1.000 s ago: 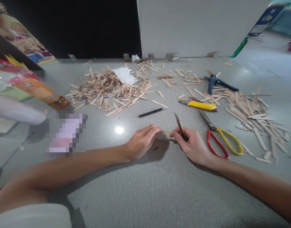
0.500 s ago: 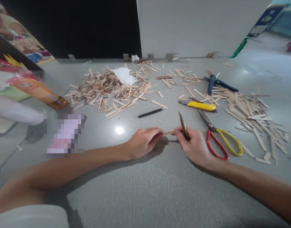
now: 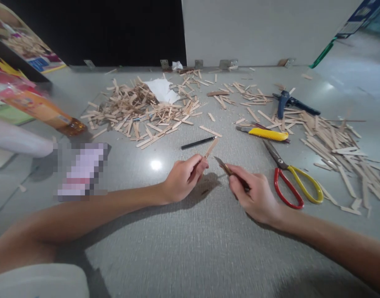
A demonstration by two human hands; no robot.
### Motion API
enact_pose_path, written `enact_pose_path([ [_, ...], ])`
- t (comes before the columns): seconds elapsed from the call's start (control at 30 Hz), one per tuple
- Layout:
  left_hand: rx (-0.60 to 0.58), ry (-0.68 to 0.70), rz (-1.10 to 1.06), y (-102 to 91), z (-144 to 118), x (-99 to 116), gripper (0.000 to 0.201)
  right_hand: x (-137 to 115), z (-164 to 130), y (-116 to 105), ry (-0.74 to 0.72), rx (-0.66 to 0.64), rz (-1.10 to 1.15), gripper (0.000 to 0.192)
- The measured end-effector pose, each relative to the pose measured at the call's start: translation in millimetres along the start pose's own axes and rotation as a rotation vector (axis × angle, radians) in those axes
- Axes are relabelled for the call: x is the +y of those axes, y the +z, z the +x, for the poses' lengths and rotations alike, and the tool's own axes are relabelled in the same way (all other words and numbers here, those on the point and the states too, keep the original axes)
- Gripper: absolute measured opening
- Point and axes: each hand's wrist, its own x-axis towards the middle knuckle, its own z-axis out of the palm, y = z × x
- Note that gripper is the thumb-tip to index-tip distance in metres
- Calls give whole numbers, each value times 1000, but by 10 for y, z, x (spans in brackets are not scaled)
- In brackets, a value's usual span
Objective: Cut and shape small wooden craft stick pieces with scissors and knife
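Observation:
My left hand [image 3: 186, 176] is closed in a pinch around a thin wooden stick [image 3: 211, 147], whose free end points up and away to the right. In my right hand [image 3: 254, 192] is a slim craft knife [image 3: 226, 166], its blade aimed left toward the stick but apart from it. The knife's rear part is hidden inside the fingers. A black pen [image 3: 198, 142] lies on the grey table [image 3: 190, 248] just beyond my left hand. To the right of my right hand rest scissors [image 3: 281, 165] with one red and one yellow handle.
A yellow utility knife [image 3: 267, 133] and a dark blue clamp-like tool [image 3: 283, 104] lie at the right. Wooden sticks pile up at left [image 3: 127, 107] and right [image 3: 341, 145], with white tissue [image 3: 162, 90] on the left pile. An orange-labelled bottle [image 3: 50, 111] lies near a blurred phone-like object [image 3: 84, 169].
The stick has left my right fingers and swung upright-right in my left hand. My right hand has turned the craft knife so its blade points left. The view has shifted slightly.

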Motion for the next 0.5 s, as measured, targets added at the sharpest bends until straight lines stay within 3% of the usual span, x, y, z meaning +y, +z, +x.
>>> enact_pose_path([
  [0.2,22,116,85,31,-37,-19,48,45,-49,39,-160,63,-112,35],
  [0.5,165,278,267,75,-80,-52,39,45,-87,44,-268,114,-210,34],
])
